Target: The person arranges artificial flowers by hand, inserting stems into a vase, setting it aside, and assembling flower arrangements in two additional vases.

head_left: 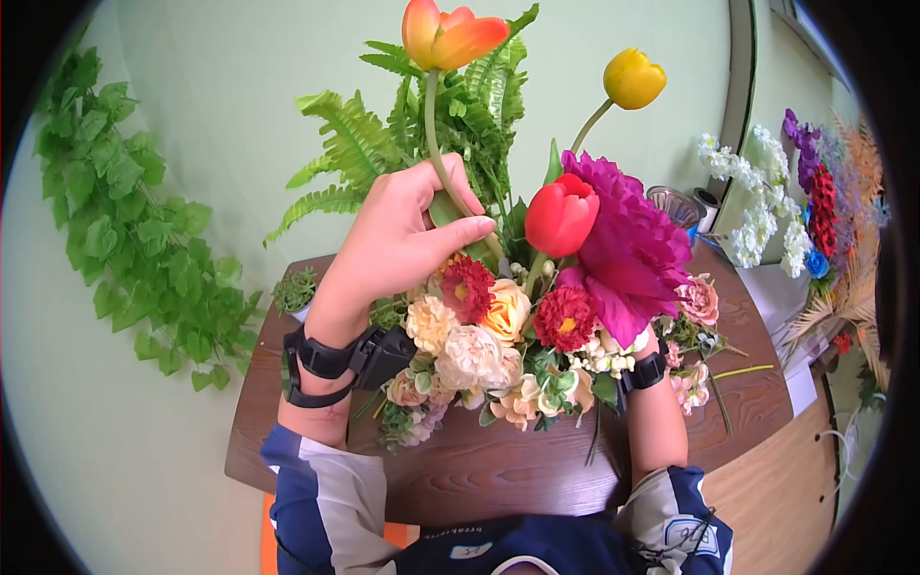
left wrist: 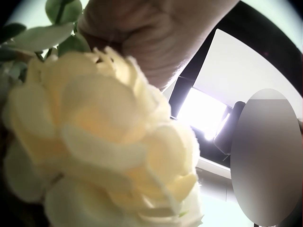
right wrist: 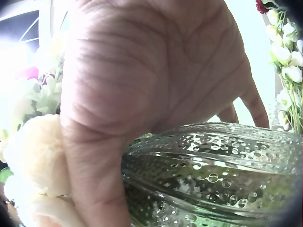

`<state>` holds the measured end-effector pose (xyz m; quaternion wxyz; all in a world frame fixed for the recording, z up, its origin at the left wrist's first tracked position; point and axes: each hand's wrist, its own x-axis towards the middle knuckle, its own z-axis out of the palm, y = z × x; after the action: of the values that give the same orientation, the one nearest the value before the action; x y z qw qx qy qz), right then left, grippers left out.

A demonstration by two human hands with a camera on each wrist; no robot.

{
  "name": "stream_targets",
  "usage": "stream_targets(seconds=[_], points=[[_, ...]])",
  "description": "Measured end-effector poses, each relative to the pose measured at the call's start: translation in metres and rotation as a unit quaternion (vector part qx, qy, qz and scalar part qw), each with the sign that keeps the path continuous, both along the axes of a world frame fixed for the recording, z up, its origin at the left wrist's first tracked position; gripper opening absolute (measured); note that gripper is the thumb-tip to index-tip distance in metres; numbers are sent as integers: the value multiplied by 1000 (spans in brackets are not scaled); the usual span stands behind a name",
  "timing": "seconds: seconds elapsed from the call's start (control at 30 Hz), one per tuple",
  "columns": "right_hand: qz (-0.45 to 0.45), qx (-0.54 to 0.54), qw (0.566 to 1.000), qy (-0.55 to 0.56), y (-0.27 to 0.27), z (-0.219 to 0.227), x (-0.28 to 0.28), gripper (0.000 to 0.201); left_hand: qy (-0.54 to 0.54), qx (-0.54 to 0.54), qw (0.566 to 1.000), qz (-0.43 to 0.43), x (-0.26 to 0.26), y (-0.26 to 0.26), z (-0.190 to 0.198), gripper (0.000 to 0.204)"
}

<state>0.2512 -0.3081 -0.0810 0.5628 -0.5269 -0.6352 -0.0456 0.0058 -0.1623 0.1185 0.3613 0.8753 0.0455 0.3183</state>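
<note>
My left hand pinches the green stem of an orange tulip between thumb and fingers, just above the flower arrangement. The bloom stands high over the hand. In the left wrist view, a cream flower fills much of the picture below the left hand. My right hand grips a ribbed clear glass vase, thumb on the near side and fingers reaching over the far side. Flowers hide most of that hand in the head view. A red tulip, a large magenta flower and a yellow tulip rise from the arrangement.
Green fern fronds stand behind the flowers. A small potted plant sits at the left of the brown wooden table. Loose stems lie at the right. Ivy hangs on the left wall, and more flowers stand at right.
</note>
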Motion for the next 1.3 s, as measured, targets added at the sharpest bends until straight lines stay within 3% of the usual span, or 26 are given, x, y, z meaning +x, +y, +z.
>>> stream_targets(seconds=[0.1, 0.33, 0.4, 0.53, 0.73, 0.8, 0.9, 0.93, 1.03, 1.1, 1.17, 1.2, 1.3], points=[[3, -1, 1000, -1, -1, -2, -2, 31, -46, -80, 994, -53, 3, -2, -4, 15], [4, 3, 1000, -7, 4, 2, -1, 31, -32, -162, 986, -36, -4, 4, -5, 14], [5, 1, 1000, -7, 1, -2, -4, 31, 45, -208, 977, 7, -8, 5, -1, 14], [5, 0, 1000, -6, -4, -7, -3, 31, 28, -254, 967, -20, -7, 7, -7, 16], [10, -3, 1000, -9, 1, -2, -2, 31, -5, -97, 995, -37, -1, 7, -10, 20], [11, -3, 1000, -10, -1, -3, -5, 31, 38, -44, 998, 19, 3, 5, -7, 16], [12, -2, 1000, -11, -2, -2, -7, 31, 117, 39, 992, -15, 8, -5, -10, 17], [12, -2, 1000, -11, 5, 1, -6, 31, 94, 70, 992, -35, 13, 1, -17, 12], [11, -1, 1000, -12, 1, -1, -2, 31, 145, 10, 989, -25, 6, -8, -7, 10], [10, -1, 1000, -14, 0, -1, -4, 31, 112, 54, 991, -41, 4, -8, -6, 12], [10, -2, 1000, -16, 0, -1, -4, 31, 68, 73, 994, 41, -3, -15, 0, 14], [10, -2, 1000, -17, 2, 0, -3, 31, 68, 73, 994, 41, -6, -16, 5, 14], [13, -5, 1000, -14, -3, -5, -5, 31, 8, -7, 999, 34, -6, -13, 9, 11]])
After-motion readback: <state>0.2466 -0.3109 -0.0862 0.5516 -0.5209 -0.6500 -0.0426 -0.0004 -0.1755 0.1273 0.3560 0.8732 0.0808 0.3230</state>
